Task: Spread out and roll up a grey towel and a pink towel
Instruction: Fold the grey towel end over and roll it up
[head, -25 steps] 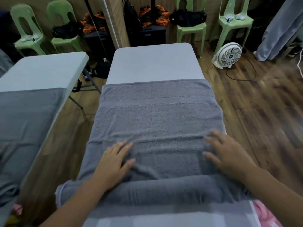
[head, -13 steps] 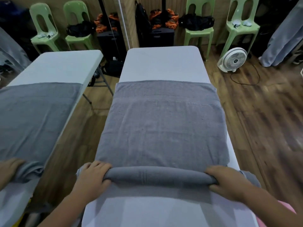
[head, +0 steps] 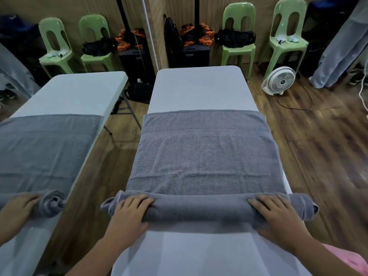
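- Wooden floor [head: 328,156]: runs along both sides of the table.
- Mirror [head: 65,92]: stands on the left. It repeats the table, the towel and one hand on the end of the roll.
- Table [head: 199,88]: long, pale, runs straight away from the person. The far stretch is bare, and so is a strip at the near edge.
- Grey towel [head: 205,156]: spread flat across the full width of the table, mid-length, with its far hem square to the table sides. The near end is wound into a roll.
- Roll [head: 201,210]: lies crosswise on the table, and both of its ends poke past the table edges. The flat part of the towel leaves it on the far side.
- Green chairs [head: 239,36]: two against the far wall, and the left one has a dark bag on its seat.
- White fan [head: 278,80]: on the floor, right of the table's far end.
- Left hand [head: 127,214]: on the roll near its left end. The fingers lie side by side over the top and the thumb runs along the near side, pressing down with no pinch.
- Right hand [head: 278,218]: on the roll near its right end. The fingers are slightly spread over the top and the palm presses the near side.
- The roll's middle stretch lies uncovered between the two hands.
- Pink cloth [head: 350,259]: a corner shows at bottom right, beside the right forearm. I cannot tell what it is.
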Demonstrator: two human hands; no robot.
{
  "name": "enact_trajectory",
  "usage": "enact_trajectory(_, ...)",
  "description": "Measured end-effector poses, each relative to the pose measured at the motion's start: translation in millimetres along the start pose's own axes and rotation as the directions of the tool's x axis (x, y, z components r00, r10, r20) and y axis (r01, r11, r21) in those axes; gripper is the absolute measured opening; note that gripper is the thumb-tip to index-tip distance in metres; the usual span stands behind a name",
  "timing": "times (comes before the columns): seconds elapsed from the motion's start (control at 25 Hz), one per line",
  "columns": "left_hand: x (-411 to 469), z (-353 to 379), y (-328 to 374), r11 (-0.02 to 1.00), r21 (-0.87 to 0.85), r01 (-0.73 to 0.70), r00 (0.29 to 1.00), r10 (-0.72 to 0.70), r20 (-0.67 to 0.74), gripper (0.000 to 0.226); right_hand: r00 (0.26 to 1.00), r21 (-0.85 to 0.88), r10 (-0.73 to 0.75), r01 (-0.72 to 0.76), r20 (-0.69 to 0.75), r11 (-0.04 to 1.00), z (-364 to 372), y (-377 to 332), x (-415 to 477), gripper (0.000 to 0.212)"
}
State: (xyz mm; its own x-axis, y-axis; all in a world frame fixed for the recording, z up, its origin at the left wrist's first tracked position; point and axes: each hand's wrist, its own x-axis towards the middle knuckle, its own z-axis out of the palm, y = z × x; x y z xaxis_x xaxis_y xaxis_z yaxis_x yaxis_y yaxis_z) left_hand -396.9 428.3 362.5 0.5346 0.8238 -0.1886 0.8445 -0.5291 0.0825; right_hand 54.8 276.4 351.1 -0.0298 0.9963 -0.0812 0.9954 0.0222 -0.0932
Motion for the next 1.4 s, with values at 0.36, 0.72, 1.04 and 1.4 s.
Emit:
enact_trajectory(0.36,17,-32,-4,0.998,-0.028,-0.048,0.981,0.053,0.189,0.022,0.918,0.262,0.018,-0.131,0.396,0.956,-55,34,40,0.035)
enact_trajectory(0.72,11,9,-4,0.999,-0.034,-0.032,0.997,0.029,-0.073,0.056,0.996,-0.08,-0.089,0.089,0.006,0.993,-17,20,22,0.066)
enact_trajectory(1.04,27,-25,-12,0.99,-0.137,-0.025,0.97,0.057,0.234,0.033,0.892,0.094,-0.008,-0.038,0.453,0.995,-57,27,55,0.032)
enact_trajectory(1.4,49,-20,-10,0.995,-0.092,-0.027,0.98,0.008,-0.201,0.037,0.993,0.044,-0.053,0.058,-0.103,0.997,-41,31,66,0.027)
